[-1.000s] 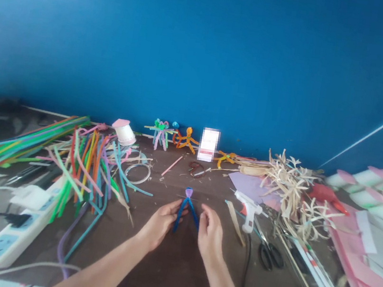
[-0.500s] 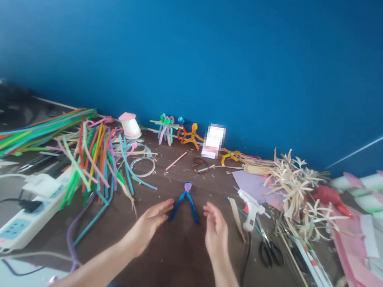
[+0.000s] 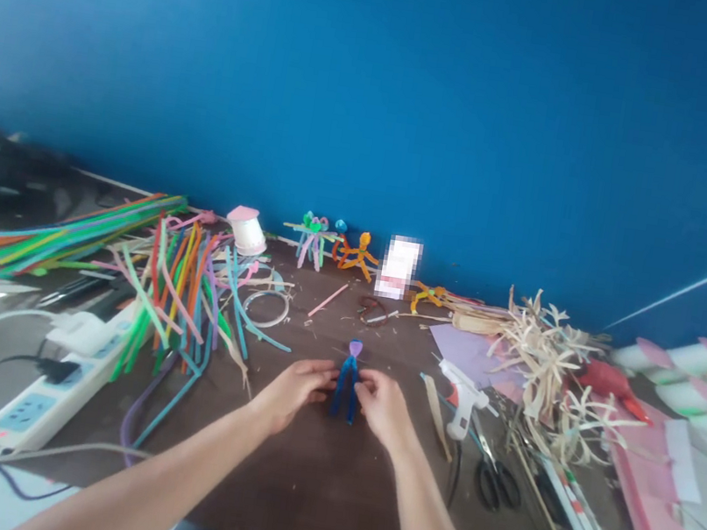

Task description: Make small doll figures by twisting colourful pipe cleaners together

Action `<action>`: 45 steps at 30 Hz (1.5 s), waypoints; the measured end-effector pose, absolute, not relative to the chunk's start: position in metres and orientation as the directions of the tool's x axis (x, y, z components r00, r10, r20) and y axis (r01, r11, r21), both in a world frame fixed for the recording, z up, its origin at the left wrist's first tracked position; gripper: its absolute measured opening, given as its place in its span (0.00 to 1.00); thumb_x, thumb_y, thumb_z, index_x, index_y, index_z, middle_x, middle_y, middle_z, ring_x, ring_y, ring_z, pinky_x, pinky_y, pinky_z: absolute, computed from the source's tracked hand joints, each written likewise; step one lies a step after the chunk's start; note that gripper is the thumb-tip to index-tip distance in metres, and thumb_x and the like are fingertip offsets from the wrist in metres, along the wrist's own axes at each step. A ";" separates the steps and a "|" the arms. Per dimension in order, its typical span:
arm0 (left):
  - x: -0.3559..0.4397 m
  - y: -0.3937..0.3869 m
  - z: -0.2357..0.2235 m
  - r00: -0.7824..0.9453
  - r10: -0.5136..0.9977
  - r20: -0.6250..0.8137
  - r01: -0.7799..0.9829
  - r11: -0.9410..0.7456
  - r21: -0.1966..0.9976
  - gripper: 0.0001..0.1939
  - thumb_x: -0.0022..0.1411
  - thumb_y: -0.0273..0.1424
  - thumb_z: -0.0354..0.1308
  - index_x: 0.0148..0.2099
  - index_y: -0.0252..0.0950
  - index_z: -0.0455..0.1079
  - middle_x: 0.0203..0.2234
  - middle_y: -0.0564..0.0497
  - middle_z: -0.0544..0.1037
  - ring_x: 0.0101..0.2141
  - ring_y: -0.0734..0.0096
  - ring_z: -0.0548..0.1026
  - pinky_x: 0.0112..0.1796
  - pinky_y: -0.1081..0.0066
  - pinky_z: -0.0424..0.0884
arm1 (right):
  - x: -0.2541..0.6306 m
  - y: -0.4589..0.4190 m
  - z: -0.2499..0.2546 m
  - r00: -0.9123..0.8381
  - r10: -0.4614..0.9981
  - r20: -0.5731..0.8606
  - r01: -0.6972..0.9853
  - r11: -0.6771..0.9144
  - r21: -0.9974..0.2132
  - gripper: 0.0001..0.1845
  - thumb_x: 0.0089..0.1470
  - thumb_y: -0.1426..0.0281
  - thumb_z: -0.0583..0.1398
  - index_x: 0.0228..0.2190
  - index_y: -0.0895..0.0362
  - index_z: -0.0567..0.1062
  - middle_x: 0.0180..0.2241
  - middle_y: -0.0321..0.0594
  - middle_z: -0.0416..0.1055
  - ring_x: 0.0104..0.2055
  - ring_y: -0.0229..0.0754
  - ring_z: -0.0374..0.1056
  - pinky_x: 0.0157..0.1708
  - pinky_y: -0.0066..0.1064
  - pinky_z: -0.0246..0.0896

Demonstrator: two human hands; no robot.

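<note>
A small figure of blue pipe cleaners [image 3: 347, 385] with a purple loop on top lies on the brown table [image 3: 308, 480] in the middle. My left hand [image 3: 299, 388] pinches its left side and my right hand [image 3: 378, 402] pinches its right side. The two blue legs are pressed close together between my fingers. Both forearms reach in from the bottom edge.
A heap of coloured pipe cleaners [image 3: 177, 292] lies to the left, with a white power strip [image 3: 51, 397] in front of it. A white glue gun [image 3: 463, 397], black scissors [image 3: 497, 481], straw strips [image 3: 544, 364] and pink paper [image 3: 678, 491] lie to the right. Finished little figures [image 3: 335, 249] stand by the blue wall.
Half a second ago both hands were open, apart from the figure with its legs spread. They have since closed in on it and pushed the legs together.
</note>
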State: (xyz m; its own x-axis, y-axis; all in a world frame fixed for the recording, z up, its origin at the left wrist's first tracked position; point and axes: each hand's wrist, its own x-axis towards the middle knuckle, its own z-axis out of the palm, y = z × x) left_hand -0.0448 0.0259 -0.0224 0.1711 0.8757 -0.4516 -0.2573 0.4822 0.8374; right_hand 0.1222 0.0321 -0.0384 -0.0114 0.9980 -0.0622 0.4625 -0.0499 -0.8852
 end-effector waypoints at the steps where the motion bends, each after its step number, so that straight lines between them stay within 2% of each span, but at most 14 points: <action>1: -0.042 0.030 -0.022 0.200 0.888 -0.414 -0.189 0.450 0.873 0.15 0.48 0.29 0.57 0.41 0.30 0.71 0.35 0.43 0.76 0.33 0.67 0.72 0.31 0.72 0.64 | 0.121 0.035 -0.037 -0.024 0.997 -0.068 0.447 -0.050 -0.893 0.10 0.42 0.71 0.58 0.30 0.56 0.77 0.20 0.36 0.72 0.19 0.38 0.66 0.19 0.26 0.59; 3: -0.035 0.036 -0.023 0.252 0.910 -0.329 -0.085 0.359 0.930 0.12 0.47 0.29 0.57 0.36 0.31 0.73 0.25 0.49 0.76 0.27 0.71 0.70 0.27 0.74 0.61 | 0.119 0.038 -0.033 -0.048 0.996 -0.081 0.407 -0.055 -0.912 0.09 0.43 0.71 0.57 0.28 0.56 0.77 0.18 0.34 0.71 0.17 0.36 0.64 0.17 0.25 0.56; 5: -0.028 0.040 -0.025 0.272 0.921 -0.278 -0.089 0.312 0.946 0.09 0.46 0.29 0.58 0.33 0.31 0.74 0.21 0.52 0.74 0.23 0.74 0.68 0.27 0.75 0.60 | 0.119 0.039 -0.028 -0.062 0.994 -0.089 0.359 -0.061 -0.931 0.08 0.44 0.70 0.56 0.25 0.57 0.76 0.17 0.33 0.69 0.15 0.34 0.61 0.16 0.24 0.55; 9: -0.018 0.046 -0.030 0.272 0.922 -0.277 -0.291 0.353 0.889 0.11 0.46 0.30 0.60 0.35 0.33 0.72 0.24 0.52 0.73 0.24 0.76 0.67 0.28 0.75 0.61 | 0.122 0.038 -0.021 -0.034 0.996 -0.083 0.258 -0.071 -0.963 0.10 0.46 0.65 0.56 0.22 0.59 0.73 0.15 0.32 0.65 0.16 0.33 0.58 0.16 0.23 0.53; 13: -0.011 0.050 -0.032 0.194 0.950 -0.245 -0.337 0.299 0.893 0.14 0.51 0.40 0.57 0.30 0.32 0.72 0.22 0.52 0.73 0.22 0.76 0.66 0.25 0.76 0.59 | 0.124 0.040 -0.022 0.001 0.997 -0.084 0.161 -0.083 -0.984 0.14 0.46 0.60 0.57 0.20 0.58 0.70 0.16 0.32 0.63 0.16 0.32 0.56 0.15 0.22 0.49; 17: -0.009 0.052 -0.034 0.341 0.917 -0.209 -0.391 0.341 0.855 0.16 0.50 0.41 0.58 0.26 0.31 0.72 0.20 0.50 0.73 0.24 0.74 0.68 0.28 0.74 0.62 | 0.121 0.040 -0.028 -0.007 0.993 -0.119 0.071 -0.119 -0.990 0.17 0.45 0.58 0.57 0.18 0.59 0.69 0.14 0.31 0.61 0.14 0.30 0.50 0.13 0.22 0.43; 19: -0.009 0.053 -0.037 0.385 0.902 -0.195 -0.409 0.357 0.840 0.14 0.49 0.39 0.60 0.26 0.30 0.72 0.19 0.51 0.73 0.24 0.74 0.69 0.29 0.74 0.62 | 0.119 0.041 -0.032 -0.019 0.990 -0.140 0.036 -0.139 -0.990 0.17 0.44 0.58 0.58 0.18 0.59 0.68 0.13 0.30 0.59 0.13 0.29 0.48 0.13 0.21 0.41; 24: -0.009 0.051 -0.043 0.294 0.930 -0.218 -0.397 0.327 0.858 0.15 0.48 0.39 0.61 0.28 0.30 0.73 0.19 0.50 0.73 0.22 0.74 0.68 0.27 0.74 0.61 | 0.120 0.040 -0.040 -0.041 0.986 -0.160 -0.043 -0.162 -0.986 0.18 0.42 0.56 0.59 0.20 0.59 0.69 0.14 0.30 0.59 0.14 0.30 0.51 0.13 0.22 0.44; 27: -0.007 0.046 -0.045 0.205 0.959 -0.197 -0.361 0.261 0.895 0.18 0.49 0.39 0.59 0.39 0.30 0.73 0.25 0.48 0.76 0.25 0.70 0.70 0.31 0.71 0.64 | 0.123 0.039 -0.043 -0.042 0.987 -0.154 -0.100 -0.157 -0.983 0.20 0.42 0.54 0.59 0.18 0.58 0.66 0.14 0.28 0.56 0.13 0.29 0.48 0.12 0.22 0.41; 31: -0.011 0.030 -0.044 0.026 0.994 -0.105 -0.101 0.107 0.989 0.19 0.51 0.31 0.57 0.47 0.33 0.69 0.35 0.45 0.75 0.35 0.63 0.71 0.39 0.67 0.65 | 0.122 0.038 -0.049 0.029 0.996 -0.085 -0.032 -0.085 -0.996 0.16 0.45 0.56 0.58 0.24 0.58 0.69 0.14 0.29 0.58 0.14 0.32 0.52 0.13 0.24 0.46; 35: -0.033 0.003 -0.034 0.193 0.970 0.145 0.216 -0.186 0.959 0.22 0.50 0.25 0.55 0.50 0.37 0.68 0.46 0.42 0.70 0.45 0.58 0.67 0.47 0.66 0.60 | 0.118 0.036 -0.055 0.163 0.980 0.111 0.211 0.075 -0.975 0.18 0.47 0.60 0.57 0.37 0.59 0.71 0.24 0.38 0.69 0.22 0.39 0.64 0.22 0.29 0.59; 39: -0.074 0.004 -0.018 0.393 0.906 0.157 0.407 -0.325 0.854 0.14 0.54 0.26 0.52 0.42 0.40 0.74 0.38 0.44 0.75 0.40 0.59 0.72 0.43 0.68 0.63 | 0.118 0.035 -0.059 0.203 0.943 0.264 0.407 0.164 -0.899 0.12 0.49 0.63 0.55 0.28 0.59 0.73 0.29 0.44 0.71 0.31 0.44 0.67 0.32 0.33 0.62; 42: -0.122 0.033 -0.002 0.151 0.977 0.148 0.631 -0.211 0.747 0.12 0.55 0.30 0.51 0.38 0.41 0.75 0.34 0.46 0.77 0.37 0.58 0.73 0.41 0.68 0.63 | 0.118 0.034 -0.061 0.170 0.951 0.258 0.439 0.161 -0.884 0.12 0.50 0.63 0.54 0.26 0.58 0.72 0.26 0.43 0.72 0.30 0.44 0.68 0.31 0.32 0.62; 45: -0.179 0.073 0.020 -0.223 0.973 0.058 0.848 0.164 0.503 0.13 0.56 0.29 0.50 0.42 0.41 0.72 0.39 0.46 0.76 0.40 0.56 0.72 0.42 0.66 0.63 | 0.118 0.034 -0.060 0.153 0.958 0.241 0.421 0.157 -0.893 0.12 0.50 0.63 0.54 0.26 0.58 0.72 0.26 0.43 0.72 0.29 0.44 0.68 0.30 0.31 0.62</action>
State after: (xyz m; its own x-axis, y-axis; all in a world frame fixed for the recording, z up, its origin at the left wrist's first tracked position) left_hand -0.1786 0.0728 0.0196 -0.2229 0.9731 0.0578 0.8482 0.1643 0.5035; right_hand 0.1179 0.0342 -0.0600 0.1528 0.9585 0.2409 0.4211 0.1574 -0.8932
